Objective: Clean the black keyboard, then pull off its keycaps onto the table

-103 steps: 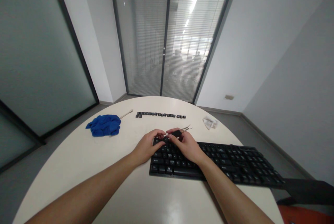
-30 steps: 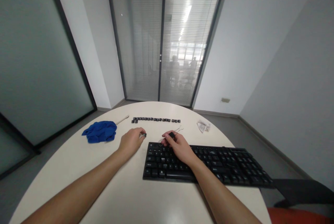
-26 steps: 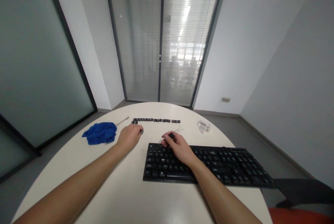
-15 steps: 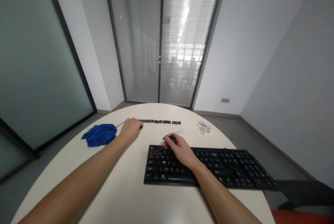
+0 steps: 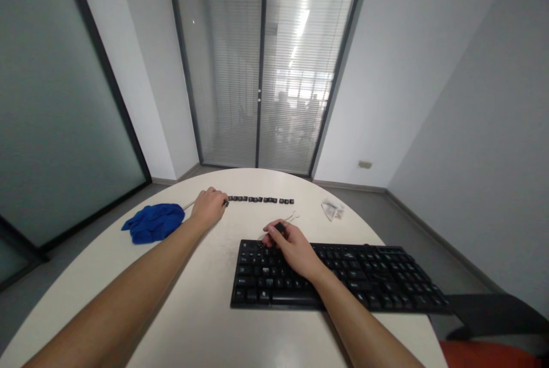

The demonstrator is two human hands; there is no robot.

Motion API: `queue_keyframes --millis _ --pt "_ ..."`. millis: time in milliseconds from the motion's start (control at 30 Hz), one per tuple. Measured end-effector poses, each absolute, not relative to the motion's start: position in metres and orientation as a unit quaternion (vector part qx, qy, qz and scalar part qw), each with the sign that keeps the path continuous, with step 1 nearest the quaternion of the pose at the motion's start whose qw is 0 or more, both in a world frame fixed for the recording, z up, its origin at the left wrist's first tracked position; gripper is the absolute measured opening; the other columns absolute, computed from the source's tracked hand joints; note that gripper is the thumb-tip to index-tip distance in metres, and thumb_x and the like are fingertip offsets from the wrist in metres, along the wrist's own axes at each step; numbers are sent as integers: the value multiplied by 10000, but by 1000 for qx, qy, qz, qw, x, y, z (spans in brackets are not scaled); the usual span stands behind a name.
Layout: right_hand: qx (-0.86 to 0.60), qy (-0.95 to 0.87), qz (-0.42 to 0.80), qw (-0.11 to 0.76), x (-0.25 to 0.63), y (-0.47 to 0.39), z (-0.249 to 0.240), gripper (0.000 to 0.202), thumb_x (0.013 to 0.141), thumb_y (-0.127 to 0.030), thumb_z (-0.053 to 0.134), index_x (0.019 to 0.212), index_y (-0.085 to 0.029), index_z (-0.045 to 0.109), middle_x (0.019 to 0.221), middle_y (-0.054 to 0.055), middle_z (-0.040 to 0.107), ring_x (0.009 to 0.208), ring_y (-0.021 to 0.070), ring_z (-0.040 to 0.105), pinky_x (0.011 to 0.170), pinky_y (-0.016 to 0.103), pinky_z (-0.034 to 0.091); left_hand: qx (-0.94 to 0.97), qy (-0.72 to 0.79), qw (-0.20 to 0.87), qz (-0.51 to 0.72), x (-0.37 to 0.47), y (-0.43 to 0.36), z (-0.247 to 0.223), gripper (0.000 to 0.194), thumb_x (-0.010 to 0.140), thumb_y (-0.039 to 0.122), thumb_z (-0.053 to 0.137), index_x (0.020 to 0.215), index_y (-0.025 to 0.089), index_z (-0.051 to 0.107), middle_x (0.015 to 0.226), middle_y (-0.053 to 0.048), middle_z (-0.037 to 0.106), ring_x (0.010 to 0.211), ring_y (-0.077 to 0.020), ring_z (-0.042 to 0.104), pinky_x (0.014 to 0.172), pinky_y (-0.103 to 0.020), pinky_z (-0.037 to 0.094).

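Observation:
My left hand [image 5: 209, 209] is closed, its fingertips pinching a small black keycap [image 5: 226, 203] at the left end of a row of black keycaps [image 5: 255, 200]. My right hand [image 5: 294, 246] is closed around the black handle of a wire keycap puller [image 5: 280, 227]. The puller's thin wire reaches down to the upper left corner of a black keyboard [image 5: 291, 297], over which this hand hovers or rests; I cannot tell which. A few lighter spots show among the keyboard's left keys.
A crumpled blue cloth [image 5: 154, 222] lies left of my left hand, by a thin pale stick [image 5: 189, 205]. Thin bent wire [image 5: 295, 216] shows beyond my right hand. A small clear plastic bag [image 5: 333, 209] lies right on the round white table [image 5: 193, 322]. A chair [image 5: 497, 316] stands at right.
My left hand has shifted slightly at the row's left end, with the keycap at its fingertips. My right hand keeps its grip on the puller. The whole view has shifted a little.

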State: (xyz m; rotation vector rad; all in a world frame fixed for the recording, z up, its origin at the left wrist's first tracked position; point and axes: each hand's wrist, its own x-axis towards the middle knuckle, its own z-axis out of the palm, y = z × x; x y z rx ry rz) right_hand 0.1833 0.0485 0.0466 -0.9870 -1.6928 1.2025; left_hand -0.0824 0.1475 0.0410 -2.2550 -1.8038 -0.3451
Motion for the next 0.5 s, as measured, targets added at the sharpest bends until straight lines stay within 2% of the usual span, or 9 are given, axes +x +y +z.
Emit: queue_keyframes --millis 267,500 --pt "-391 -672 478 409 184 48 48 352 912 -511 515 930 -172 609 792 43 703 751 166 641 729 289 485 -767 -622 107 -118 -82 143 43 288 874 296 468 956 228 736 1003 -92 719 1011 -290 560 880 -408 403" --pt "-394 -669 481 407 184 48 47 374 903 -536 518 938 -175 609 811 49 710 756 168 644 728 290 484 -757 -634 99 -123 -83 144 44 238 861 280 504 915 222 728 992 -93 712 1010 -281 558 862 -387 413"
